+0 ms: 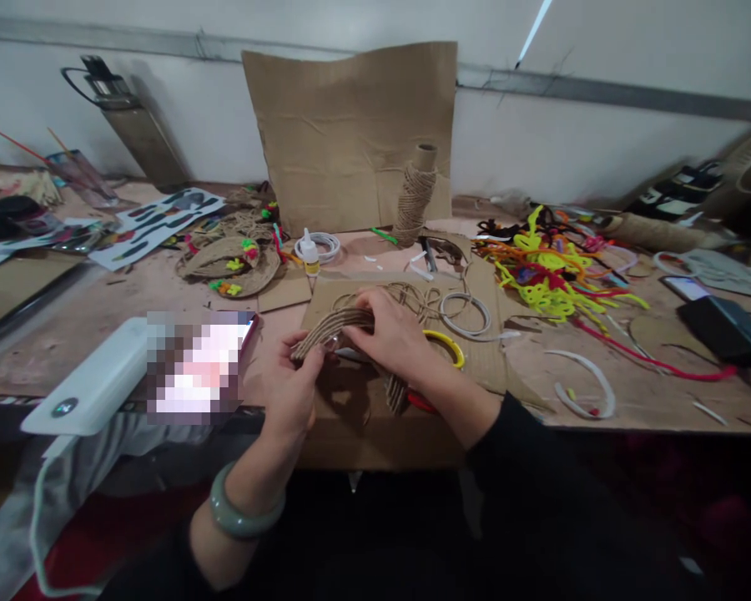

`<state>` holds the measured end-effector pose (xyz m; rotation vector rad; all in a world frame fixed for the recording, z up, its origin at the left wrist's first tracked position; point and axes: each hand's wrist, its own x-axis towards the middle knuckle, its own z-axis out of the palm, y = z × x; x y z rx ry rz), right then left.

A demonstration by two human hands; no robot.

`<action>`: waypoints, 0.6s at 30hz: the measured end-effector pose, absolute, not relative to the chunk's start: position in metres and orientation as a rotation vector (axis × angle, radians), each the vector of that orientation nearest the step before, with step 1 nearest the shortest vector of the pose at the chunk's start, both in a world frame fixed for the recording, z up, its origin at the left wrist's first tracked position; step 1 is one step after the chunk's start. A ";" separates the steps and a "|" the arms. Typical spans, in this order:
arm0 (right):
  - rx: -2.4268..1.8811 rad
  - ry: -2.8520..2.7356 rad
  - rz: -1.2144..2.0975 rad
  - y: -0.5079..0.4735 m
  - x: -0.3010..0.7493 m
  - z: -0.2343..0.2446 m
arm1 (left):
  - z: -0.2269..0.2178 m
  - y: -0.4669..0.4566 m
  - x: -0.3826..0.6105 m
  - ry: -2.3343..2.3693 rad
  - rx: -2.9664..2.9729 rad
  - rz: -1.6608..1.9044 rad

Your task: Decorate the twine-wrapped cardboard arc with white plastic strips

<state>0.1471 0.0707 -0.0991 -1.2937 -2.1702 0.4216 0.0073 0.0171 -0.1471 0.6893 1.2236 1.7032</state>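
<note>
A curved band of brown twine strands is held in front of me, over a piece of cardboard. My left hand pinches its left end between thumb and fingers. My right hand is closed over the band further right, its fingertips partly hidden. Loose twine trails behind my right hand. Below that hand, more twine strands hang down. Scissors with a yellow and red handle lie partly covered by my right forearm. A white tape ring rests just right of the loose twine.
A twine spool stands before an upright cardboard sheet. A glue bottle stands left of it. Bright pipe cleaners are heaped at right. A phone and a white power bank lie at left.
</note>
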 end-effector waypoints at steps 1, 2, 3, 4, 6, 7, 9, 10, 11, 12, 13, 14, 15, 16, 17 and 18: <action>-1.341 -2.129 0.531 0.073 0.148 -0.100 | -0.147 0.017 0.007 1.216 0.682 1.715; -1.358 -2.106 0.624 0.075 0.149 -0.101 | -0.147 0.018 0.007 1.208 0.675 1.728; -1.343 -2.108 0.696 0.078 0.150 -0.101 | -0.147 0.018 0.007 1.201 0.669 1.736; -1.307 -2.128 0.744 0.080 0.152 -0.101 | -0.148 0.018 0.007 1.196 0.663 1.733; -1.230 -2.191 0.784 0.084 0.156 -0.098 | -0.147 0.018 0.006 1.186 0.662 1.698; -1.198 -2.223 0.789 0.086 0.159 -0.096 | -0.146 0.017 0.006 1.176 0.669 1.668; -1.160 -2.281 0.788 0.088 0.164 -0.089 | -0.144 0.016 0.005 1.141 0.685 1.612; -1.149 -2.312 0.782 0.088 0.167 -0.086 | -0.142 0.015 0.004 1.120 0.690 1.585; -1.141 -2.345 0.767 0.088 0.169 -0.083 | -0.140 0.014 0.004 1.105 0.690 1.555; -1.135 -2.379 0.742 0.088 0.171 -0.080 | -0.137 0.014 0.003 1.101 0.686 1.516; -1.130 -2.420 0.710 0.087 0.172 -0.078 | -0.135 0.014 0.002 1.105 0.681 1.464; -1.116 -2.468 0.677 0.085 0.173 -0.076 | -0.133 0.014 0.001 1.112 0.681 1.396; -1.093 -2.519 0.644 0.084 0.174 -0.075 | -0.131 0.014 0.000 1.119 0.693 1.315; -1.064 -2.570 0.616 0.082 0.174 -0.074 | -0.129 0.015 -0.001 1.124 0.723 1.228; -1.032 -2.617 0.592 0.080 0.173 -0.073 | -0.127 0.016 -0.003 1.129 0.776 1.142; -1.004 -2.657 0.573 0.079 0.172 -0.073 | -0.126 0.016 -0.004 1.134 0.848 1.064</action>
